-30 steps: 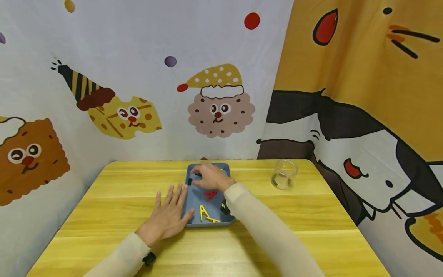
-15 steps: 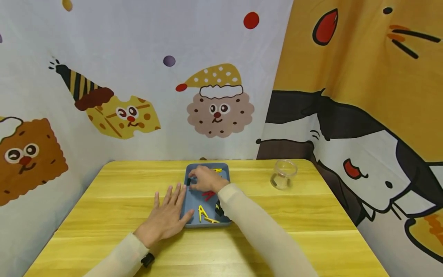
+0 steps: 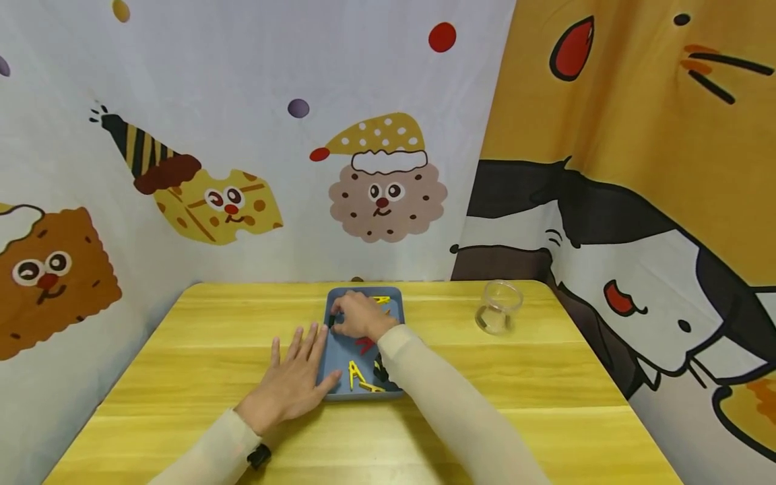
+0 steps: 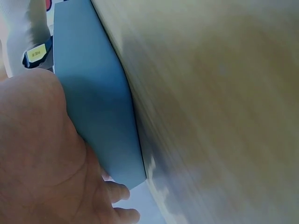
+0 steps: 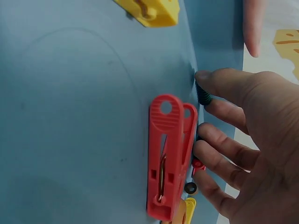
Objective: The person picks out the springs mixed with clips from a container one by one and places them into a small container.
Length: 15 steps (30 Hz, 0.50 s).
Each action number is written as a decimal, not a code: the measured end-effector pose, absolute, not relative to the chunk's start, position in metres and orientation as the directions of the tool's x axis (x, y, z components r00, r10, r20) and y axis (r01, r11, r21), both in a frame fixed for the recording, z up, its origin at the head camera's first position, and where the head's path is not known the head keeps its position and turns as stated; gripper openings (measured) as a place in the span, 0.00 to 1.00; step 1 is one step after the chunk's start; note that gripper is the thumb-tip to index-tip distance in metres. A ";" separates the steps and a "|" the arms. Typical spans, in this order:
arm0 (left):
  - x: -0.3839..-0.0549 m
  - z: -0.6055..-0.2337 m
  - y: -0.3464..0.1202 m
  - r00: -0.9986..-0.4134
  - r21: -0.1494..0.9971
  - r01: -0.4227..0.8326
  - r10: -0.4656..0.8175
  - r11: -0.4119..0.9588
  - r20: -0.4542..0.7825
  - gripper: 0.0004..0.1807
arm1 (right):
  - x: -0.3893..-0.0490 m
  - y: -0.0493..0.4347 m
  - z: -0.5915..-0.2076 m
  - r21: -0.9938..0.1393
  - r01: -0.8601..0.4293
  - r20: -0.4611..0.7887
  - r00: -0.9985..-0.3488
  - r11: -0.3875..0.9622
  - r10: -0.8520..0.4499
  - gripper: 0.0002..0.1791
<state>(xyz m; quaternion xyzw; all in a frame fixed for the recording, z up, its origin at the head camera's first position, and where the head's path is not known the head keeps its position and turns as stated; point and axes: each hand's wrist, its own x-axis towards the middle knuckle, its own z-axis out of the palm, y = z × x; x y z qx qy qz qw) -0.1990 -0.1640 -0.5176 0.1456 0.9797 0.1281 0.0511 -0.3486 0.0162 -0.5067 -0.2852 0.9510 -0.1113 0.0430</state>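
Observation:
A blue-grey tray (image 3: 362, 395) holds several plastic clothespins. My right hand (image 3: 359, 315) reaches into its far left part. In the right wrist view, its thumb and index finger pinch a small dark green ridged piece (image 5: 202, 95) by the tray wall; most of it is hidden. A red clothespin (image 5: 166, 154) lies beside those fingers. Two yellow clothespins, one standing out as an A shape (image 3: 356, 375), lie at the near end; another yellow clothespin (image 3: 380, 299) is at the far end. My left hand (image 3: 291, 380) lies with fingers spread against the tray's left side.
A clear round jar (image 3: 498, 308) stands on the wooden table (image 3: 515, 417) to the right, with something small at its bottom. A patterned cloth (image 3: 242, 135) hangs behind the table's far edge.
My right hand has shifted slightly toward me, its fingers closing at the dark piece by the left wall. The far yellow clothespin shows more fully. The left hand keeps its place.

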 end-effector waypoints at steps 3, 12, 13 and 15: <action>-0.199 -0.518 -0.164 -0.951 0.265 0.274 0.301 0.925 -0.066 0.53 | -0.349 0.015 -0.510 -0.216 -0.530 -0.012 -0.839 0.820 -0.545 0.21; -0.201 -0.516 -0.163 -0.952 0.272 0.274 0.300 0.923 -0.059 0.54 | -0.351 0.011 -0.512 -0.190 -0.524 0.003 -0.846 0.830 -0.534 0.17; -0.201 -0.516 -0.163 -0.952 0.269 0.272 0.298 0.924 -0.062 0.54 | -0.352 0.011 -0.512 -0.190 -0.524 0.005 -0.846 0.830 -0.533 0.17; -0.201 -0.516 -0.164 -0.953 0.269 0.273 0.298 0.924 -0.059 0.54 | -0.352 0.011 -0.511 -0.194 -0.525 0.005 -0.846 0.829 -0.534 0.17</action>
